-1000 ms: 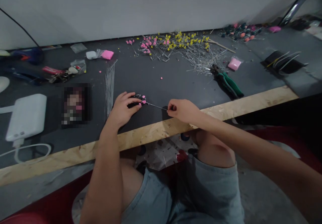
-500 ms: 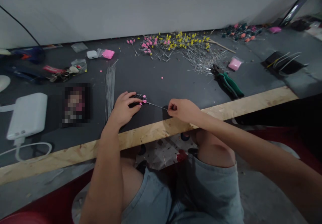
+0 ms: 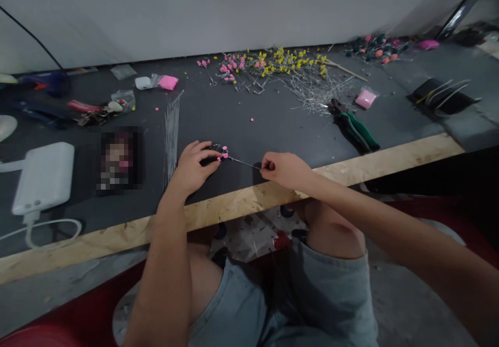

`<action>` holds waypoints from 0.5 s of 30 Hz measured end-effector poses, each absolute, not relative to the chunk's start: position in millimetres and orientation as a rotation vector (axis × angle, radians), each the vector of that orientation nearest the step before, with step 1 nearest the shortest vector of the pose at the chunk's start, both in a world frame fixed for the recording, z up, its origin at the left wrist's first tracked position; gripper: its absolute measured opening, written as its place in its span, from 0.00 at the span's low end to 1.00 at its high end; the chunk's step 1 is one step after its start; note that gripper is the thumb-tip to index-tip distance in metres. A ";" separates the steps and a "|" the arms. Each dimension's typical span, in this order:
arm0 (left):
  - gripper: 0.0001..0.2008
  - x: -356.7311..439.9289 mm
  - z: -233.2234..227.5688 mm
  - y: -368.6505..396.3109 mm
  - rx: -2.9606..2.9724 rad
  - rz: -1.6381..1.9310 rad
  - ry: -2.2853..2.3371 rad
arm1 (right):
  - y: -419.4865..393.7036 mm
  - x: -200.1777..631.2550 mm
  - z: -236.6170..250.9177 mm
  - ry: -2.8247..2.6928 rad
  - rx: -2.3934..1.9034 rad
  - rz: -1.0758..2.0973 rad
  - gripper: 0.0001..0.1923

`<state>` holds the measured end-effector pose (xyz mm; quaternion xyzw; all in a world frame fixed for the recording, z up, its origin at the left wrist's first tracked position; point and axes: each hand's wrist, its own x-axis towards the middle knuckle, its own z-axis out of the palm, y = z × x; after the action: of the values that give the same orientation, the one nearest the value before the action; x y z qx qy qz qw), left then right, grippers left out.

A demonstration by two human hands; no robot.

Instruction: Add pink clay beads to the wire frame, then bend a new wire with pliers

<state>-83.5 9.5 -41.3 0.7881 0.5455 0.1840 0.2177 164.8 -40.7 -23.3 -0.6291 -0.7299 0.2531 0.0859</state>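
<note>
My left hand (image 3: 195,166) rests low over the dark tabletop, its thumb and index finger closed at a small cluster of pink clay buds (image 3: 224,155). From these buds a thin wire stem (image 3: 245,163) runs to the right. At its far end, my right hand (image 3: 284,169) pinches the wire between thumb and curled fingers. Something dark with fine wires, partly hidden by the left fingers, lies behind the buds. To the left of that hand is a bundle of straight wires (image 3: 170,134). A loose pink bead (image 3: 251,120) lies beyond the stem.
Pink-budded stems (image 3: 232,66), yellow-budded stems (image 3: 290,61) and loose wires (image 3: 315,91) lie along the wall. Green-handled pliers (image 3: 356,129) sit at right, near a pink clay packet (image 3: 366,98). A white power bank (image 3: 44,175) is at left. Pale wood (image 3: 241,204) edges the table.
</note>
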 end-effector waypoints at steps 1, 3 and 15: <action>0.10 -83.4 -41.1 9.2 2.177 0.510 1.509 | -40.6 164.8 -23.3 -2.176 -1.875 0.753 0.05; 0.10 -83.2 -40.4 8.3 2.165 0.513 1.508 | -40.4 164.5 -23.0 -2.182 -1.876 0.752 0.04; 0.09 -85.2 -44.3 9.2 2.161 0.540 1.491 | -40.1 164.6 -21.6 -2.183 -1.879 0.760 0.04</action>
<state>-85.2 9.2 -44.3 0.7848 0.5416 0.1963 0.2287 164.6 -40.1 -21.6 -0.6286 -0.7305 0.2542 0.0813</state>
